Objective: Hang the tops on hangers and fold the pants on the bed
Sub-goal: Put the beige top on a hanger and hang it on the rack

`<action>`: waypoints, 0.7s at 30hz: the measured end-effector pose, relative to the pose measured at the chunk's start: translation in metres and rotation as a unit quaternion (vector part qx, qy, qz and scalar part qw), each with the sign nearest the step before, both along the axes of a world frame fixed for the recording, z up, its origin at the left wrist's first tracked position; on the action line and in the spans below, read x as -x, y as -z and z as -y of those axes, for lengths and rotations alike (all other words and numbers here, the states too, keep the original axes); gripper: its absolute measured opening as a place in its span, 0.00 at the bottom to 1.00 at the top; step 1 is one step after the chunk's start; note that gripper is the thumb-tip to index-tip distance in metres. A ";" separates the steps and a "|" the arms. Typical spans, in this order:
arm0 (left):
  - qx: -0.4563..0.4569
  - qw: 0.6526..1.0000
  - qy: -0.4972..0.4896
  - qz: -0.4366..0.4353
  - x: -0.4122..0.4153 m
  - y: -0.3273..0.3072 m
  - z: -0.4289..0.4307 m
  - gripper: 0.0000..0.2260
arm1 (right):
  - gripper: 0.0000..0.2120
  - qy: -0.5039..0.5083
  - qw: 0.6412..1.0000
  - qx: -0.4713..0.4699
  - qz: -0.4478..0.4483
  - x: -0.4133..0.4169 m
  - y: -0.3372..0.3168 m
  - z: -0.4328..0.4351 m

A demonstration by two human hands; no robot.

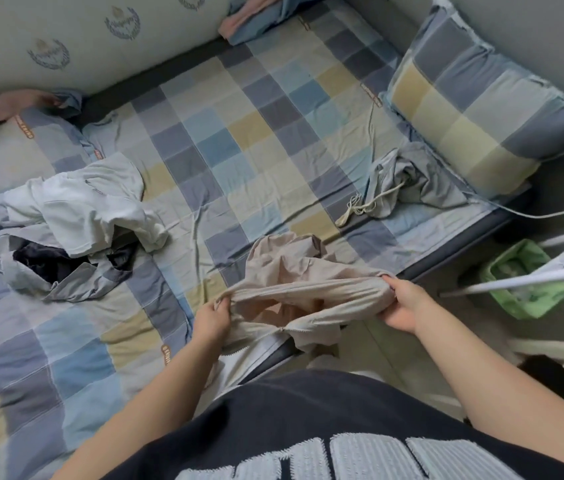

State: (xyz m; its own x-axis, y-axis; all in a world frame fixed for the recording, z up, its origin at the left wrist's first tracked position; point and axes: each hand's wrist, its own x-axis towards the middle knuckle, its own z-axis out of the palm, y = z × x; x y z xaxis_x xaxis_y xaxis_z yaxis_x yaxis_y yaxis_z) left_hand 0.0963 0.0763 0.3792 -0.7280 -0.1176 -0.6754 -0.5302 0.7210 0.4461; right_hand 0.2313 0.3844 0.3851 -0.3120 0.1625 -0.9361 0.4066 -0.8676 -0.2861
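A beige zip-up garment (294, 278) is stretched between my hands over the near edge of the bed (259, 133). My left hand (212, 320) grips its bunched left end. At the other end, my right hand (403, 306) grips the gathered fabric. Part of the garment lies on the checked sheet behind my hands, and its zipper hangs below them. A pile of white, grey and dark clothes (76, 220) lies on the left of the bed. Grey pants with a drawstring (401, 181) lie crumpled at the right, beside the pillow.
A checked pillow (474, 98) sits at the bed's right end. A green basket (523, 282) and white hangers (530, 278) stand on the floor at the right. Pink and blue cloth (249, 19) is bunched against the far wall.
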 end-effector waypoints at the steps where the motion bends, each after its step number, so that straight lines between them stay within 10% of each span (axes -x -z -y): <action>1: -0.022 0.999 -0.033 -0.015 0.003 -0.001 0.005 0.18 | 0.14 -0.005 1.000 0.006 0.014 -0.007 0.000 0.012; 7: -0.213 0.957 -0.183 0.071 0.030 -0.015 0.039 0.12 | 0.20 -0.137 0.988 -0.035 -0.057 -0.039 -0.028 0.085; 12: -0.200 0.956 0.202 0.066 0.038 -0.035 0.063 0.29 | 0.11 -0.446 0.811 -0.358 0.124 -0.066 -0.054 0.150; 16: -0.106 0.850 0.515 -0.001 0.023 -0.064 0.046 0.30 | 0.08 -0.179 0.855 -0.469 0.128 -0.111 -0.096 0.183; 21: -0.135 0.784 0.572 -0.202 -0.025 -0.108 -0.008 0.04 | 0.08 0.067 0.856 -0.499 0.119 -0.198 -0.168 0.213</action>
State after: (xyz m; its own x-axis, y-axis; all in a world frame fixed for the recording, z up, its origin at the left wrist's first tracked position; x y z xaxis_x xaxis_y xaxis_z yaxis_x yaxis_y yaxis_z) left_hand 0.1209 0.0841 0.4869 -0.4143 0.8752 -0.2499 0.6174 0.4720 0.6293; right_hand 0.4289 0.1717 0.5528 -0.0478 0.9371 -0.3458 0.4723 -0.2838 -0.8345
